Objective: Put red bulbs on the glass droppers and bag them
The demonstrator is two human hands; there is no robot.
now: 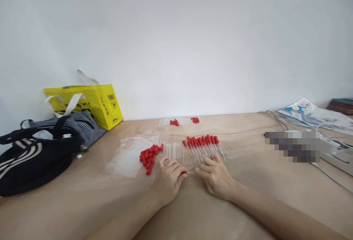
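Observation:
Between the fingers of my left hand is a red rubber bulb, mostly hidden by the fingers. My right hand pinches a thin clear glass tube, whose left end meets the bulb. Beyond my right hand lies a row of droppers, clear tubes topped with red bulbs. Several bare glass tubes lie side by side just past my left hand. To their left, loose red bulbs are heaped on a clear zip bag.
Another clear bag with red bulbs lies near the wall. A yellow bag, a striped bag and a black bag stand at left. Cables, printed sheets and a power strip lie at right.

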